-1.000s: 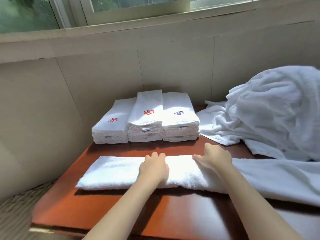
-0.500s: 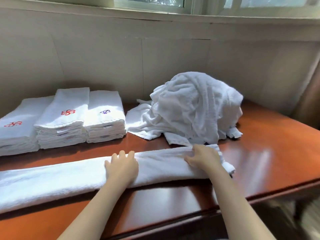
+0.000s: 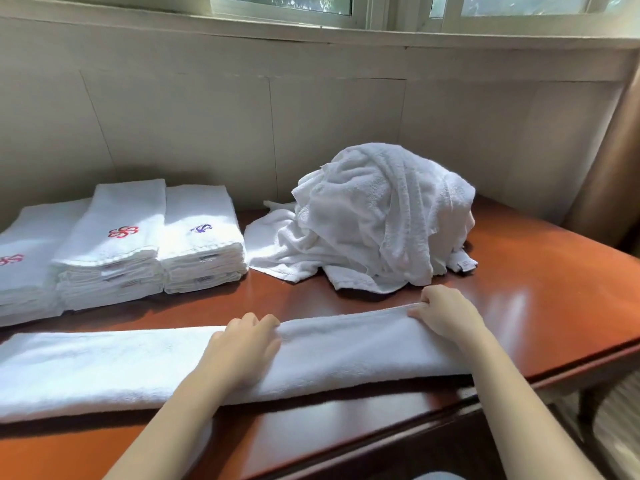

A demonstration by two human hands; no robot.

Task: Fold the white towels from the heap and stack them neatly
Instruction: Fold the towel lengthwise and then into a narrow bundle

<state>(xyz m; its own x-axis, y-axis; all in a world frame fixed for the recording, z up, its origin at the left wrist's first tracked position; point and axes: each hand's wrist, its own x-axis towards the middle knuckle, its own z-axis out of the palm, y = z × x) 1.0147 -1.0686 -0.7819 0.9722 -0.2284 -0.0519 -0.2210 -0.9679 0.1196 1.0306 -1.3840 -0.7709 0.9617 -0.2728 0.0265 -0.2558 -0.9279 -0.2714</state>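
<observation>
Towel (image 3: pixel 104 368) lying crosswise before the heap (image 3: pixel 381 216), left hand (image 3: pixel 242 351) and right hand (image 3: pixel 446 315) gripping its far edge — red-brown bench (image 3: pixel 540 306), panelled wall (image 3: pixel 190 133)

The long folded towel (image 3: pixel 346 344) runs out past the picture's left edge, so its left end is unseen. Its right end is covered by the right grip (image 3: pixel 446 313) and forearm. The fingertips of the left grip (image 3: pixel 242 351) curl over the towel's far edge and are hidden there. The leftmost stack (image 3: pixel 20 258) is cut by the left edge, its red emblem only partly showing. The labels along the folds of the middle stack (image 3: pixel 114 237) and the right stack (image 3: pixel 201 233) are too small to read, as is the tag (image 3: pixel 462 264) at the heap (image 3: pixel 381 216), whose towels cannot be counted. The window (image 3: pixel 284 1) is cropped at the top, the bench (image 3: pixel 536 306) at the bottom, and the floor at lower right is blurred.
</observation>
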